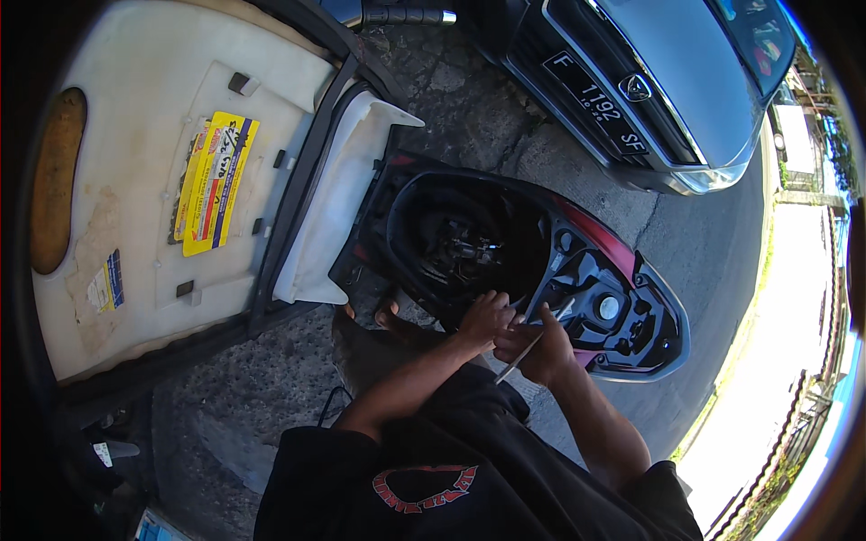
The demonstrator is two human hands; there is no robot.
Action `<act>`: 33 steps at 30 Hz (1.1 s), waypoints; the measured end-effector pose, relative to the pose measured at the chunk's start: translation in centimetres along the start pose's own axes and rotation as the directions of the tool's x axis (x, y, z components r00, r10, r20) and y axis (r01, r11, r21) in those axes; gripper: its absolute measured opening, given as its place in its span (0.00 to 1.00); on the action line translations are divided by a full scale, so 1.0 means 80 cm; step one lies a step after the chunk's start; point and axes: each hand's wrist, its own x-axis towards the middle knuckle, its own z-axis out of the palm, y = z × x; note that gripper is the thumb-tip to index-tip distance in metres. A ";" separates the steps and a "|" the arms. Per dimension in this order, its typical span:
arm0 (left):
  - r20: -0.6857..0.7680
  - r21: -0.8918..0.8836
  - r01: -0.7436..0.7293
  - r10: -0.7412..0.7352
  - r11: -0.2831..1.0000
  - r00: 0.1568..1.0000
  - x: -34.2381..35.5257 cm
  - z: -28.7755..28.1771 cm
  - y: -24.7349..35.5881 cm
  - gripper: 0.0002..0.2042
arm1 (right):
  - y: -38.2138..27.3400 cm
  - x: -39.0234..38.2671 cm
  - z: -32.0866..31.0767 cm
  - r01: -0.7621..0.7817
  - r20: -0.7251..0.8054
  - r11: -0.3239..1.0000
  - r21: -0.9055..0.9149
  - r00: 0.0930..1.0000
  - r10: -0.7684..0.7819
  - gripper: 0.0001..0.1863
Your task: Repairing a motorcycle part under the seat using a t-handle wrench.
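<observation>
A scooter body (606, 257) with dark red side panels stands before me, and its open underseat bay (410, 203) shows metal engine parts (467, 245) inside. At the bay's near edge my right hand (538, 350) is closed around a slim metal rod-like tool (518, 361). The rod slants from beside my thumb down toward my body; its exact kind cannot be made out. My left hand (488, 319) is right beside it, fingers curled and touching the right hand's fingers. What the left fingers pinch, if anything, is hidden. A round silver cap (608, 308) sits on the scooter's tail section.
To the left stands a large white-backed panel box (135, 171) with dark frame and yellow stickers, close to the scooter. A grey-blue car (649, 81) is parked beyond on the far right. A black handlebar grip (406, 15) shows at the top. Bare feet (386, 314) are on the rough pavement.
</observation>
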 end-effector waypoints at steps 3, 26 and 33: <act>-0.054 0.006 0.049 -0.048 0.999 0.997 0.004 0.003 -0.007 0.11 | 0.007 -0.010 -0.013 0.378 -0.109 0.807 -0.454 0.875 -0.471 0.31; -0.065 0.168 -0.202 0.215 0.965 0.974 -0.008 0.029 -0.053 0.10 | 0.021 0.029 -0.007 0.368 0.286 0.445 -0.817 0.927 -0.241 0.32; 0.442 -0.890 0.226 -0.627 -0.396 0.642 -0.039 -0.044 -0.109 0.10 | 0.028 0.024 0.006 0.214 0.141 0.539 -0.815 0.975 -0.174 0.37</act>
